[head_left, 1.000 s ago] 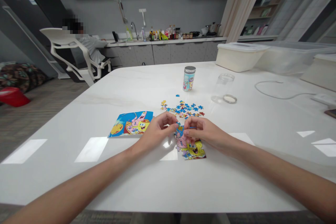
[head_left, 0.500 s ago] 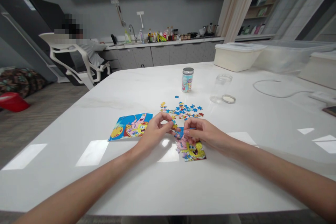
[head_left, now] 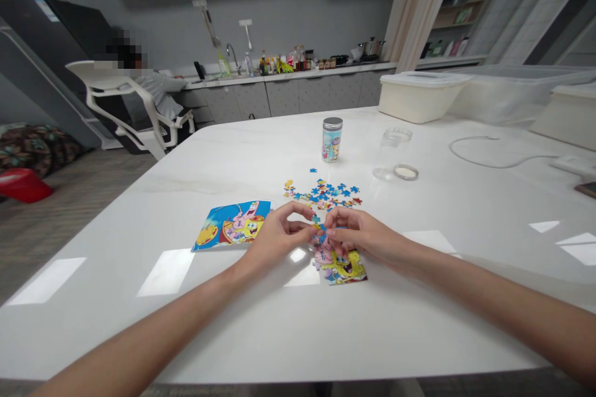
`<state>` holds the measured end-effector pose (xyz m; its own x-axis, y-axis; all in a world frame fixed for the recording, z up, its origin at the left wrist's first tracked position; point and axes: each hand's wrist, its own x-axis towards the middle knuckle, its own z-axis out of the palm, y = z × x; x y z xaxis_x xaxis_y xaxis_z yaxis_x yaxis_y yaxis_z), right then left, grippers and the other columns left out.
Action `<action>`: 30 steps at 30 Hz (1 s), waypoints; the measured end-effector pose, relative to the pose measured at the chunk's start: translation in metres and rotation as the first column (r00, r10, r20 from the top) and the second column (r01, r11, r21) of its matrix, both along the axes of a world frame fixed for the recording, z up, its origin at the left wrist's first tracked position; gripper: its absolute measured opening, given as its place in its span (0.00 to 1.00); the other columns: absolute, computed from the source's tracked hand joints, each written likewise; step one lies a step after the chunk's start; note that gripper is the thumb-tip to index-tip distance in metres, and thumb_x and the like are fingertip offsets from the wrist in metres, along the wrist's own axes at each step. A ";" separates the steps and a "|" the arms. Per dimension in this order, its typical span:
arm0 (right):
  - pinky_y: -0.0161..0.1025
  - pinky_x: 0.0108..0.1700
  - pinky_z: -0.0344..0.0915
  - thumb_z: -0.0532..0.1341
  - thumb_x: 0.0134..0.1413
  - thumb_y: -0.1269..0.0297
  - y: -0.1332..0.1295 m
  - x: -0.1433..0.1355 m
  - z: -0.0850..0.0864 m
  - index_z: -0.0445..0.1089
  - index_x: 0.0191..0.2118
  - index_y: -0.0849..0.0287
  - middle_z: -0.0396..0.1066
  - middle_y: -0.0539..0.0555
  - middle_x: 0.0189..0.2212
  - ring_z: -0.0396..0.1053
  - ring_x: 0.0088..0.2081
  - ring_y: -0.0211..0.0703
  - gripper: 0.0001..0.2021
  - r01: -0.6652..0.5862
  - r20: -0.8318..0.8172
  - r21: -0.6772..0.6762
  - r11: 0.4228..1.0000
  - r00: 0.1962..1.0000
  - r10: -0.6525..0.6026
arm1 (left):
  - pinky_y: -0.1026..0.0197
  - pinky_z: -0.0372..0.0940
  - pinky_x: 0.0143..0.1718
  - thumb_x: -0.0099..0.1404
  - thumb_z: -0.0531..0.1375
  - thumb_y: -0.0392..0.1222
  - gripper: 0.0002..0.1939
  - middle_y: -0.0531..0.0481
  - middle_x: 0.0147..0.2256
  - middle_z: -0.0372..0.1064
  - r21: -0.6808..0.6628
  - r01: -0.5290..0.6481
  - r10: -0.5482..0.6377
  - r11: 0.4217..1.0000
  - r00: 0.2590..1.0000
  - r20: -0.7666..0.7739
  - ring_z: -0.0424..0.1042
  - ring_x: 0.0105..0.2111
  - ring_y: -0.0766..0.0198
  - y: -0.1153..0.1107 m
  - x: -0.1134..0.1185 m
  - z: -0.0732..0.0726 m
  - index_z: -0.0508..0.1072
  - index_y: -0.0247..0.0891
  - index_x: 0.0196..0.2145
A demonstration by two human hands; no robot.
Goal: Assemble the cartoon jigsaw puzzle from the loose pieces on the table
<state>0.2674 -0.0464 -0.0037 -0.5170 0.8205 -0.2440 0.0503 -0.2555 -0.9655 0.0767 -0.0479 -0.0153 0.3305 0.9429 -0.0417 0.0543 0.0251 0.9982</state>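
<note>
My left hand (head_left: 286,231) is closed in a pinch, with a small blue-green and yellow puzzle piece (head_left: 316,219) at its fingertips. Close beside it, my right hand (head_left: 356,229) has its thumb and fingers pressed together; what lies in them, if anything, is hidden. Under the right fingers lies a partly joined jigsaw puzzle (head_left: 347,270), showing yellow and pink cartoon figures, its upper part covered by the hands. Just beyond the hands, loose puzzle pieces (head_left: 333,193) are scattered. The picture sheet (head_left: 233,226) with the same figures lies left of my left hand.
A cartoon tin with a silver lid (head_left: 331,139) stands behind the pieces. To its right are a clear plastic jar (head_left: 395,146) and a round lid (head_left: 406,172). A white cable (head_left: 484,164) and storage boxes (head_left: 421,99) occupy the right side. A person sits far left.
My left hand has shifted slightly right, bringing the puzzle piece closer to my right hand. The right hand stays almost where it was, over the joined puzzle.
</note>
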 end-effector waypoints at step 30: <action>0.32 0.27 0.59 0.65 0.49 0.54 0.001 0.003 -0.005 0.63 0.31 0.59 0.69 0.48 0.24 0.65 0.23 0.33 0.14 -0.120 0.018 0.069 0.990 0.993 0.119 | 0.64 0.65 0.29 0.54 0.67 0.43 0.13 0.53 0.25 0.72 -0.001 0.124 -0.124 0.992 0.991 0.050 0.72 0.27 0.67 0.000 0.000 -0.002 0.67 0.36 0.32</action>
<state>0.2700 -0.0451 -0.0082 -0.6091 0.7685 -0.1959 0.0894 -0.1789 -0.9798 0.0763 -0.0479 -0.0170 0.4465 0.8944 -0.0263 0.0078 0.0255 0.9996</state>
